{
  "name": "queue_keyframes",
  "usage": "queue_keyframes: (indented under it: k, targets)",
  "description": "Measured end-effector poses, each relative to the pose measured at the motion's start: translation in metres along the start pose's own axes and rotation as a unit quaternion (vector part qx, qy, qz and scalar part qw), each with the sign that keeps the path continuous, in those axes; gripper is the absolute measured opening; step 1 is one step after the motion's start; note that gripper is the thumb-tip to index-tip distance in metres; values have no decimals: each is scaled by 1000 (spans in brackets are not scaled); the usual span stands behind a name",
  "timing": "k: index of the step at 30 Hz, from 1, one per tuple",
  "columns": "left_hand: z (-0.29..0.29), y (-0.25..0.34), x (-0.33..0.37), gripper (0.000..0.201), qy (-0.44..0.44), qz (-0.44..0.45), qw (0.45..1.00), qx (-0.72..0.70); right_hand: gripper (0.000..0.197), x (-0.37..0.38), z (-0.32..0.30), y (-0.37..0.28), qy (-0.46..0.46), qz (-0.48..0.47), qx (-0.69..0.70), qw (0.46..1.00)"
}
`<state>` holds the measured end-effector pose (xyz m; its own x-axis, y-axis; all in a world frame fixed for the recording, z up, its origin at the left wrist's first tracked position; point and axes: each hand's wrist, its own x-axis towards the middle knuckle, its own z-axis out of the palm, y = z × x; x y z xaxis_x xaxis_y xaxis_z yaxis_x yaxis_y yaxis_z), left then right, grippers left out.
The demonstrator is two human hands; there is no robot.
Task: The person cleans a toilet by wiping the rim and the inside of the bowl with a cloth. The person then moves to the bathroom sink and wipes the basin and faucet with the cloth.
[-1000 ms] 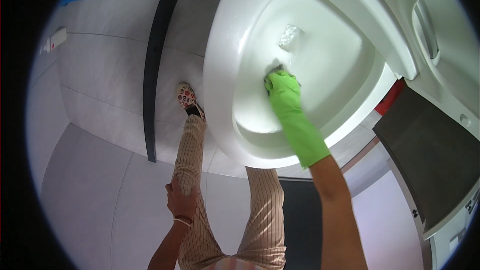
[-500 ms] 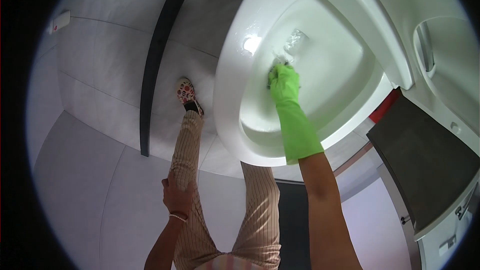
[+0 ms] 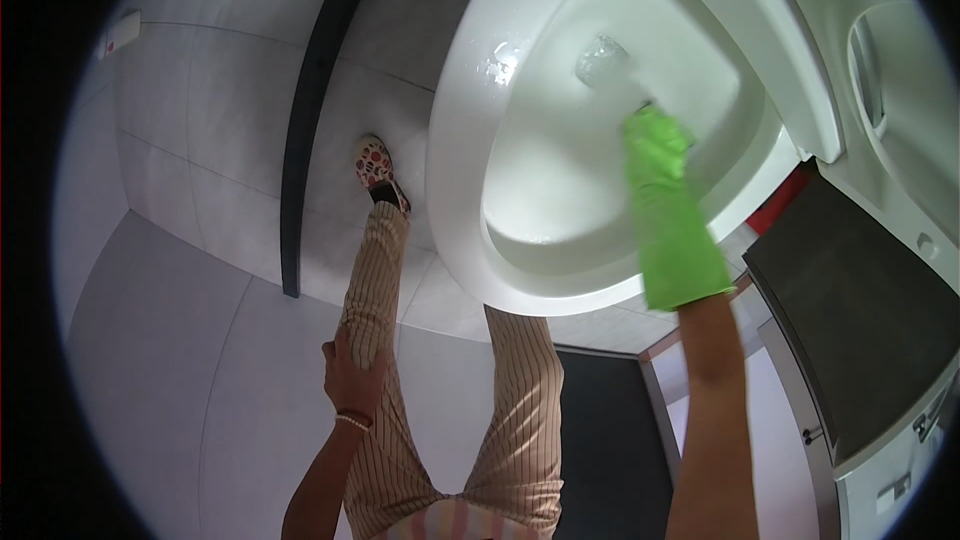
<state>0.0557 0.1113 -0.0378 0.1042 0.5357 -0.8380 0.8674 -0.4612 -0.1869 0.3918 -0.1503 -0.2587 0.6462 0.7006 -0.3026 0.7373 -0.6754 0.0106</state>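
Observation:
My right hand (image 3: pixel 660 145), in a long green rubber glove, reaches into a wide white basin (image 3: pixel 460 170). Its fingers are closed, fingertips down near the inner surface, around something grey, apparently a scouring pad (image 3: pixel 647 104). Only a dark edge of the pad shows; the glove hides the rest, and motion blurs it. Beyond the fingers, to their upper left, a patch of clear water (image 3: pixel 603 62) glistens in the bowl. My bare left hand (image 3: pixel 354 372), a beaded bracelet at its wrist, grips my left leg (image 3: pixel 372 280) over the striped trousers.
A raised white panel (image 3: pixel 745 30) runs along the basin's far right side. Right of it is a dark grey surface (image 3: pixel 850 310). A dark, curved bar (image 3: pixel 305 130) stands on the left near my patterned shoe (image 3: pixel 374 162). Grey tiles (image 3: pixel 235 120) lie beyond.
My gloved right hand has moved to the right across the basin, away from its left inner side. My left hand stays on the leg. The view has shifted slightly.

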Motion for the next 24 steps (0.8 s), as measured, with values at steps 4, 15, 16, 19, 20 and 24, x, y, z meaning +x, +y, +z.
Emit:
queue_keyframes:
  k: [4,15,16,19,20,24]
  targets:
    - [4,3,1,70,3,8,1000,16,1,-2,-20,-78,-46,148,249,956]
    - [4,12,-4,66,-2,-11,997,82,30,-22,-128,-134,-352,174,640,661]
    - [13,6,-4,66,18,7,997,69,30,-24,-128,-124,-383,116,595,697]
    - [11,3,-1,67,31,19,998,59,31,-28,-122,-83,-423,-59,368,826]
    - [7,4,-2,67,27,18,998,61,31,-31,-118,-70,-426,-104,290,850]
    - [17,7,1,68,19,29,998,62,32,-28,-101,-21,-430,-133,93,888]
